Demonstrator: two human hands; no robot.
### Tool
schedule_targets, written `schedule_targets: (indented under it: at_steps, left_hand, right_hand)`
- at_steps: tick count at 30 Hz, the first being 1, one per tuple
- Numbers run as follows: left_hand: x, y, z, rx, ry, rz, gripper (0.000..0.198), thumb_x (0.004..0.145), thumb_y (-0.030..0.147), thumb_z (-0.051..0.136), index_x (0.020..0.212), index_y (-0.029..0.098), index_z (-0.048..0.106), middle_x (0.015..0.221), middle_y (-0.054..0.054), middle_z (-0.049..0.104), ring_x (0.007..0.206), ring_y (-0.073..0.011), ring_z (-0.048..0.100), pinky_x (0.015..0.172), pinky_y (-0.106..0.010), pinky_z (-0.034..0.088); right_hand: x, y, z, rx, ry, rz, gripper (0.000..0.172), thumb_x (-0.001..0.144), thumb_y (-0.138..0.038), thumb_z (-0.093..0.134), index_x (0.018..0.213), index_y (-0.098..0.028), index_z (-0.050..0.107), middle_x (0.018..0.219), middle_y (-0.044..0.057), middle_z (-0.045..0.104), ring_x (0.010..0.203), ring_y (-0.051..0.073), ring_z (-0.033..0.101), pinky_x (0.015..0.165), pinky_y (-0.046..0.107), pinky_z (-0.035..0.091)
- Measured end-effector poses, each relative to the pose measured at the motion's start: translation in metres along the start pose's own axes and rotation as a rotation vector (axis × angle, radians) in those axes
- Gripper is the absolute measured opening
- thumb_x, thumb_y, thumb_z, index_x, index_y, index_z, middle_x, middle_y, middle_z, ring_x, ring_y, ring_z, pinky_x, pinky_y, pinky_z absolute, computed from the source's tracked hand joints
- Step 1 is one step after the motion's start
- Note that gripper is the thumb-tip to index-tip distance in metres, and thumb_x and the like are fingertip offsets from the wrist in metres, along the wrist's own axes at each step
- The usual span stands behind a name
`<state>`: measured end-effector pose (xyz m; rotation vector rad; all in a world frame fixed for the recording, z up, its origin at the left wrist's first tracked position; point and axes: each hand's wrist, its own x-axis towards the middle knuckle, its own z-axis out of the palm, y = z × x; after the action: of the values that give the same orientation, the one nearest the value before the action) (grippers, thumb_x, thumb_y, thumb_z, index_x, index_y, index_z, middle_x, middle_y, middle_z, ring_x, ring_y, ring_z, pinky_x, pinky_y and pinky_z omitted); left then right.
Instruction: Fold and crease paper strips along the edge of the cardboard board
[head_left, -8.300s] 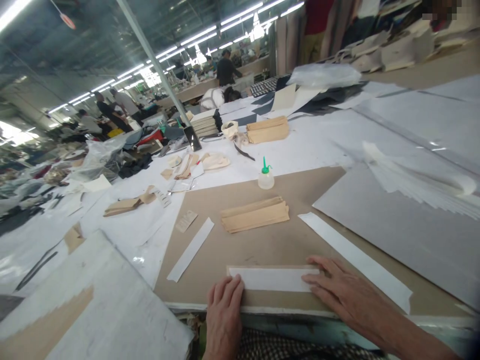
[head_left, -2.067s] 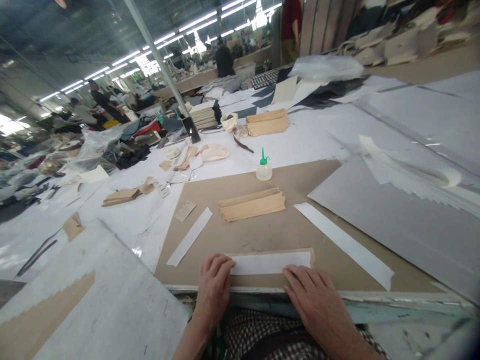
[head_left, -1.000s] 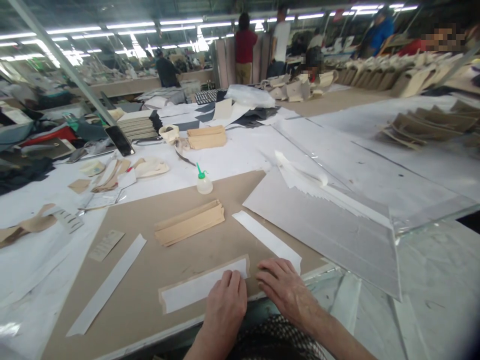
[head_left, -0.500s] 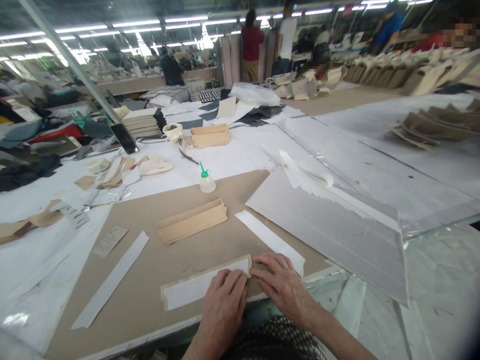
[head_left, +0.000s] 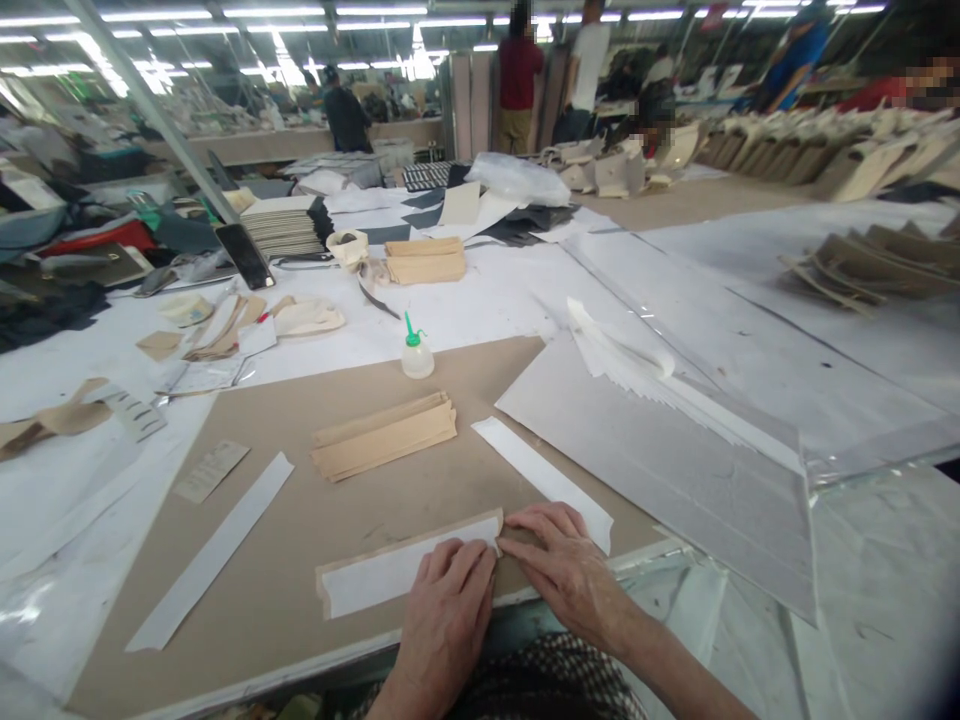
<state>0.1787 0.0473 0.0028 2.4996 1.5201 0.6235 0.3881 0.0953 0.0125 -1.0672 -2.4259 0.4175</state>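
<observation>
A white strip [head_left: 382,578] lies on a slightly larger tan piece [head_left: 321,592], whose border shows around it near the table's front edge. My left hand [head_left: 454,595] rests on the right part of the strip, its fingers stretched out and lying flat. At the right end, the fingertips of my right hand [head_left: 559,555] touch the tan border, with the fingers extended; its thumb is partly hidden. A stack of tan strips [head_left: 386,437] lies beyond my hands. One loose white strip [head_left: 544,480] is behind my right hand, another white strip [head_left: 214,550] lies to the left.
A brown board [head_left: 277,640] covers the table's front part. On it stands a bottle with a green spout [head_left: 417,355]. To the right lies a grey sheet [head_left: 660,470] bearing overlapping white strips [head_left: 622,350]. Further back are a phone [head_left: 244,256], tan pieces [head_left: 426,262] and several people.
The view has shifted slightly, so the background sits a little differently. Both hands keep nearly the same place on the strip, the right fingertips still at its end.
</observation>
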Motion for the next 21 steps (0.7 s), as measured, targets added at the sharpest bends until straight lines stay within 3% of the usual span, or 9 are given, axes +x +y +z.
schedule_targets:
  at_steps: [15, 21]
  left_hand:
    - [-0.003, -0.001, 0.003, 0.102, 0.031, 0.031, 0.031, 0.095, 0.018, 0.052, 0.125, 0.015, 0.060, 0.119, -0.009, 0.067, 0.101, -0.0260, 0.057, 0.084, -0.041, 0.053]
    - [-0.005, -0.001, 0.004, 0.139, 0.049, 0.042, 0.033, 0.095, 0.018, 0.050, 0.127, 0.016, 0.060, 0.120, -0.010, 0.068, 0.103, -0.0261, 0.058, 0.084, -0.040, 0.053]
  right_hand:
    - [0.006, 0.007, -0.003, -0.090, -0.103, -0.079, 0.044, 0.095, -0.015, 0.055, 0.135, -0.033, 0.059, 0.123, 0.005, 0.064, 0.112, 0.023, 0.054, 0.110, 0.051, 0.029]
    - [0.011, 0.003, -0.007, -0.120, -0.150, -0.086, 0.036, 0.095, -0.013, 0.053, 0.125, -0.029, 0.063, 0.119, 0.004, 0.064, 0.108, 0.022, 0.054, 0.111, 0.051, 0.024]
